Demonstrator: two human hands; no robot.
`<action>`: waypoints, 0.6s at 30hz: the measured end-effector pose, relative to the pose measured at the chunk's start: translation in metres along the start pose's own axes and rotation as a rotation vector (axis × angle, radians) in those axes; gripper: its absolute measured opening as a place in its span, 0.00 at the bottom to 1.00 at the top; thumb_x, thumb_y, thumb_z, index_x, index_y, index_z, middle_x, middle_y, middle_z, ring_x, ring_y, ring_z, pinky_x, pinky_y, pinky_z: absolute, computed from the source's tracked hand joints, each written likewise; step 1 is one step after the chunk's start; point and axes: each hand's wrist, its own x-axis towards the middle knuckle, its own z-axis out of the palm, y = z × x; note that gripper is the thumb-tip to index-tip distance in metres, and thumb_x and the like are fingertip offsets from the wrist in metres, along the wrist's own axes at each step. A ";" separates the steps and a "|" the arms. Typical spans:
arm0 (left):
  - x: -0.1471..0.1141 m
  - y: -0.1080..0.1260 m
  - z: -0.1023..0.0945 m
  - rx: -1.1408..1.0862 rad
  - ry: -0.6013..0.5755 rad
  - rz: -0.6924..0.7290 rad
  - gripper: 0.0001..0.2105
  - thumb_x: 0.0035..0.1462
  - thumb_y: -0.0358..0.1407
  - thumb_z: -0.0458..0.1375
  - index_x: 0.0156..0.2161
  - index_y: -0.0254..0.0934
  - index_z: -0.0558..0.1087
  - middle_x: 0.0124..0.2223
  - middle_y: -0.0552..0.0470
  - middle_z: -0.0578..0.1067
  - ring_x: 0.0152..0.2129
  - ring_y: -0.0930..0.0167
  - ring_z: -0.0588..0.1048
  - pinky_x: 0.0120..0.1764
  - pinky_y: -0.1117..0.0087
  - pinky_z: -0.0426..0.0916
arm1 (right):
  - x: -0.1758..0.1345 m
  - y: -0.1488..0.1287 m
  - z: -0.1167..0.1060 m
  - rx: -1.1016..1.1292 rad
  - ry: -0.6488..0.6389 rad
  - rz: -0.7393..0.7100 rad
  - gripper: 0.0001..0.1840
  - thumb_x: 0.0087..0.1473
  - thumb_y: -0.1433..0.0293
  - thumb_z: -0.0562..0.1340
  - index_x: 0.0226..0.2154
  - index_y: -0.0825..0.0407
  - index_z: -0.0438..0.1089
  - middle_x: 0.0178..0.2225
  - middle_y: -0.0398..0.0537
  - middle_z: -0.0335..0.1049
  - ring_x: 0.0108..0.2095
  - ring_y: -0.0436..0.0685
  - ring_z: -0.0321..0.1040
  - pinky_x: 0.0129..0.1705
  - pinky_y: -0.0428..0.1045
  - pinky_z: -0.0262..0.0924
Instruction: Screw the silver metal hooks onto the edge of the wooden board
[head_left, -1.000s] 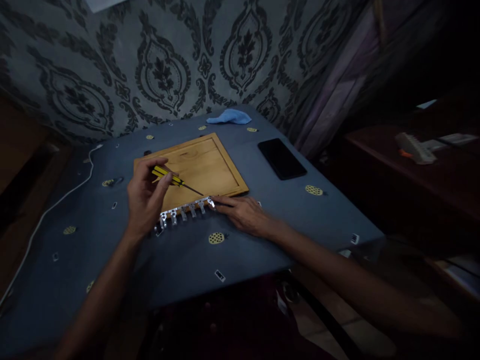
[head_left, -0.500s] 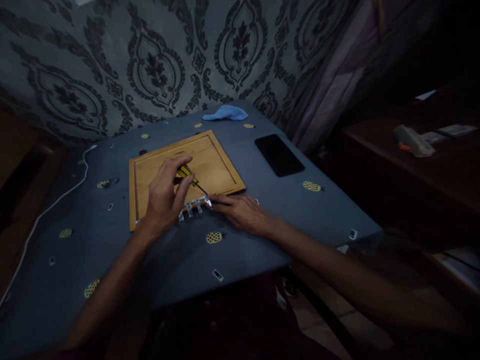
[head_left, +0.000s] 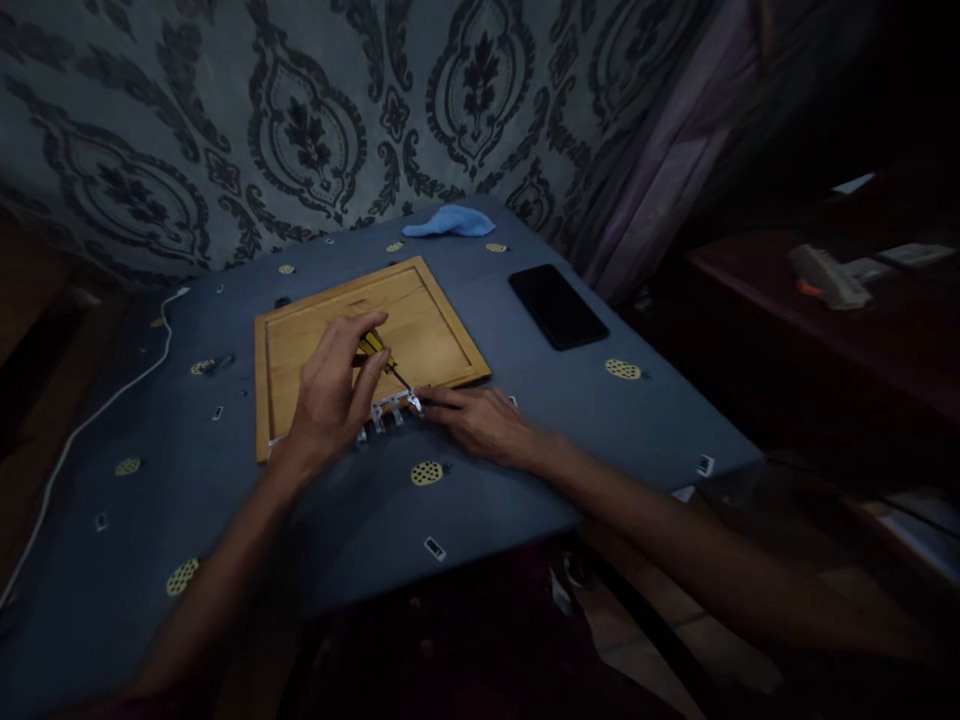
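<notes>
A framed wooden board (head_left: 450, 340) lies on the table, with a metal hook rail (head_left: 388, 402) along its near edge and several shiny hooks jutting out toward me. My left hand (head_left: 330, 390) is closed around the yellow and black handle of a screwdriver (head_left: 381, 352). The shaft slants down to the right, its tip at the rail's right end. From the right, my right hand (head_left: 484, 422) pinches that same end beside the tip, fingers close together. Any screw under the tip is too small or hidden to make out.
Right of the board lies a black smartphone (head_left: 559, 307). A blue cloth (head_left: 451, 222) sits at the table's far edge by the patterned curtain (head_left: 315, 130). A white cable (head_left: 112, 400) runs down the left side of the blue tablecloth (head_left: 510, 510).
The view has shifted very slightly. Both hands, the screwdriver and the board keep practically the same positions.
</notes>
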 end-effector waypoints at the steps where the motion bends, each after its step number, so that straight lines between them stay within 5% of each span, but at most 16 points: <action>1: 0.000 0.000 0.000 0.002 0.006 -0.002 0.14 0.69 0.33 0.55 0.57 0.38 0.68 0.47 0.49 0.76 0.44 0.70 0.77 0.41 0.73 0.78 | 0.000 0.000 0.000 0.007 -0.001 -0.003 0.26 0.60 0.79 0.59 0.57 0.46 0.75 0.62 0.46 0.72 0.42 0.56 0.79 0.33 0.50 0.69; 18: 0.000 0.002 0.000 0.030 0.006 -0.002 0.13 0.69 0.33 0.54 0.57 0.38 0.68 0.48 0.47 0.76 0.43 0.68 0.77 0.41 0.69 0.79 | 0.002 -0.001 -0.002 0.033 -0.040 0.005 0.30 0.62 0.81 0.56 0.64 0.51 0.68 0.64 0.52 0.69 0.49 0.61 0.78 0.40 0.54 0.75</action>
